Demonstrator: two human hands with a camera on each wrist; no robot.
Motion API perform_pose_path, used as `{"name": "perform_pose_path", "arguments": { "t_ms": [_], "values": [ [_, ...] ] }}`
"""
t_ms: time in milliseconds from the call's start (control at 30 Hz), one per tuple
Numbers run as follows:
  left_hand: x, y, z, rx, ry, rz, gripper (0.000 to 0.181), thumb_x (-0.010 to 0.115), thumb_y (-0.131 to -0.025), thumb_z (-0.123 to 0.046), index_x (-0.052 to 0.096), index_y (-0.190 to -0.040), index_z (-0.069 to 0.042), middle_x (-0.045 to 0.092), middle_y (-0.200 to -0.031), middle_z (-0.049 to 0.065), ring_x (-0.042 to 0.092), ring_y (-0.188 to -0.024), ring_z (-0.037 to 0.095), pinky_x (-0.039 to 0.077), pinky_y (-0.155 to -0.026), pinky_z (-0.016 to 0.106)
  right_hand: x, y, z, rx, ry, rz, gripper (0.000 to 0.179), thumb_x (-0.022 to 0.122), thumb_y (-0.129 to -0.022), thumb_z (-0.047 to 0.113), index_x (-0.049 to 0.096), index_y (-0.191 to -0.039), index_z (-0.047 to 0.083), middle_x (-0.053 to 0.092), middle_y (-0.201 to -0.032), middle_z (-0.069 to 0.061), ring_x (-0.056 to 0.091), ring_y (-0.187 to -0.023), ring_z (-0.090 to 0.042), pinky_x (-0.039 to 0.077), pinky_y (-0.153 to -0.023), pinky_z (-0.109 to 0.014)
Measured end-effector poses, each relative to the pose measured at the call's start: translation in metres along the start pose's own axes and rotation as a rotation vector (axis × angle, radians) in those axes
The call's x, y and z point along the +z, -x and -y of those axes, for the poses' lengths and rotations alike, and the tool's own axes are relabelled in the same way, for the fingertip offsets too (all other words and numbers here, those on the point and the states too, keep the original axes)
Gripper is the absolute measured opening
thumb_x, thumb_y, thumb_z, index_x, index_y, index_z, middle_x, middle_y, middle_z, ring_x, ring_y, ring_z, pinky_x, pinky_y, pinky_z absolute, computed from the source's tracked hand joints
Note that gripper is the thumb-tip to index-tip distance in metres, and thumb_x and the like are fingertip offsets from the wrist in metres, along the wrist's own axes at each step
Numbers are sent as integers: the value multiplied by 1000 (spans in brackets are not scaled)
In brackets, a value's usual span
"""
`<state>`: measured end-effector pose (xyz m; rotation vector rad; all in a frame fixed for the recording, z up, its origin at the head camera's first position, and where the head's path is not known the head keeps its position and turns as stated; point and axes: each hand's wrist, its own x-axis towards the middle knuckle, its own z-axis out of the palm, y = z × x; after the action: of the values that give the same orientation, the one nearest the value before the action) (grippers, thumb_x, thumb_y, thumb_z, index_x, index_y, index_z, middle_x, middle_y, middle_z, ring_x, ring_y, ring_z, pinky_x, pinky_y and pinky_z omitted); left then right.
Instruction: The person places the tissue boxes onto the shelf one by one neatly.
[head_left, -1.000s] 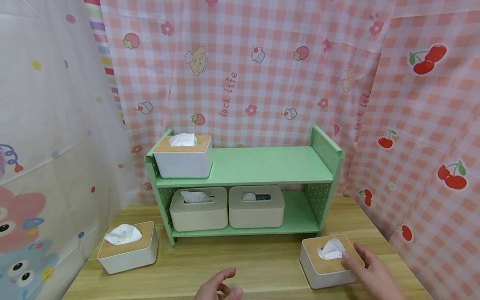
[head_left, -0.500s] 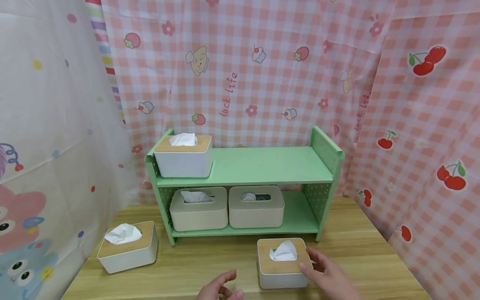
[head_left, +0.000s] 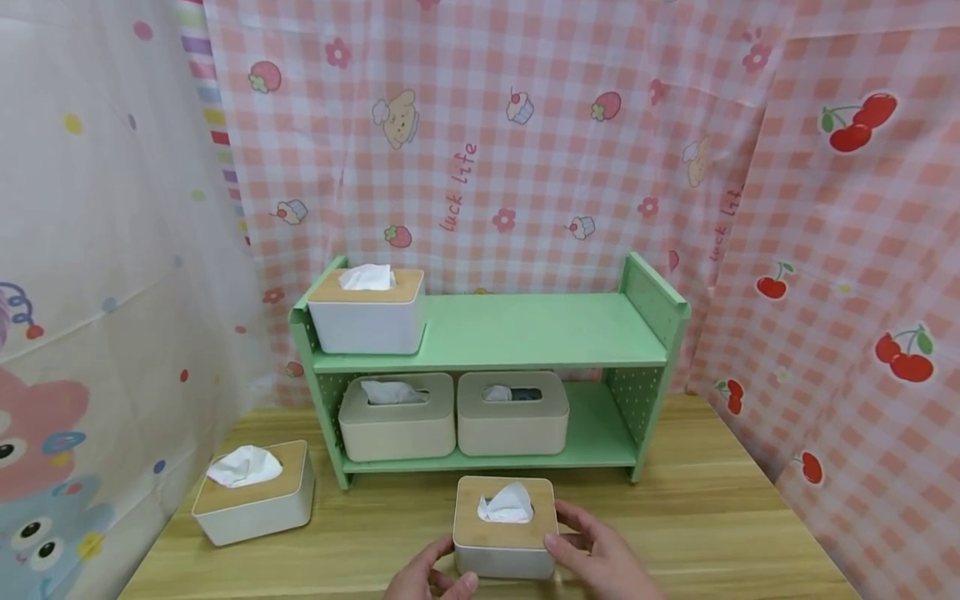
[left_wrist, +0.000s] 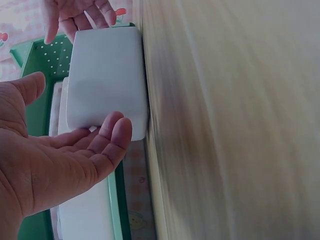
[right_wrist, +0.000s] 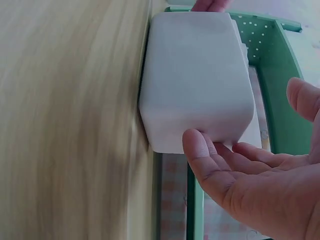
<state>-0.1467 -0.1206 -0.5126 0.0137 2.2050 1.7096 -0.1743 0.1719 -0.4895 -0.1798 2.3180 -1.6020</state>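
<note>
A white tissue box [head_left: 504, 562] with a wooden lid and a tissue poking out stands on the table in front of the shelf. Against its right side rest the fingers of my right hand [head_left: 603, 562]; in the right wrist view the thumb stands away from the box. My left hand [head_left: 427, 577] is at the opposite side, fingertips right at the wall near the front left corner. Seen from the left wrist, that hand [left_wrist: 62, 162] has its fingers extended along the box's end [left_wrist: 107, 77] and its thumb apart.
Behind stands a green two-tier shelf [head_left: 540, 329]. A white tissue box [head_left: 367, 327] with a wooden lid sits at its upper left; two beige tissue boxes [head_left: 397, 433] fill the lower left and middle. Another wooden-lidded tissue box [head_left: 258, 512] lies on the table [head_left: 675, 500] at left.
My right hand has slid the tissue box leftward across the table from the right side to in front of the shelf, and it has turned straight. My left hand has barely moved.
</note>
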Motion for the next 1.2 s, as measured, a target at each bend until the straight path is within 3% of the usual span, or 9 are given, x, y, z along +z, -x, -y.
{"name": "perform_pose_path", "arguments": {
  "t_ms": [133,333,600,767,1000,1200],
  "values": [
    [-1,1,0,-24,-23,-37,99,81,-93,-54,39,-156,11,65,-126,19,65,-90,15,59,-72,34,4,0,0,-19,-38,6,77,65,-107,45,42,-159,-7,47,-160,-34,65,-131,-40,57,-104,-55],
    [-2,2,1,32,-3,-51,99,81,-95,-49,34,-160,10,45,-153,40,65,-94,16,61,-74,35,9,-2,-8,-78,-113,32,73,67,-107,35,39,-159,-8,48,-157,-36,63,-133,-41,61,-99,-51],
    [-10,-1,3,77,-12,-60,98,77,-98,-49,30,-163,7,47,-152,41,64,-93,17,58,-73,33,11,-5,-13,-128,-109,48,71,67,-108,29,36,-163,-3,52,-151,-40,65,-129,-41,62,-93,-52],
    [-18,-3,5,137,-27,-57,83,68,-104,-46,39,-159,10,60,-142,38,66,-95,21,58,-77,34,11,-7,-14,-79,-112,43,71,67,-107,32,38,-161,-5,58,-146,-37,67,-124,-37,62,-91,-50],
    [-26,-9,3,89,-17,-63,81,66,-105,-51,46,-156,8,64,-139,35,72,-110,33,63,-83,46,7,-13,-18,42,-202,98,78,66,-107,41,35,-163,-4,65,-142,-27,72,-115,-27,62,-93,-46],
    [-27,-12,7,47,37,-38,89,70,-101,-55,42,-157,9,66,-137,34,70,-106,23,60,-79,38,1,-15,-26,96,-315,191,82,60,-110,43,23,-167,-4,67,-139,-19,73,-114,-25,62,-94,-42]
  ]
}}
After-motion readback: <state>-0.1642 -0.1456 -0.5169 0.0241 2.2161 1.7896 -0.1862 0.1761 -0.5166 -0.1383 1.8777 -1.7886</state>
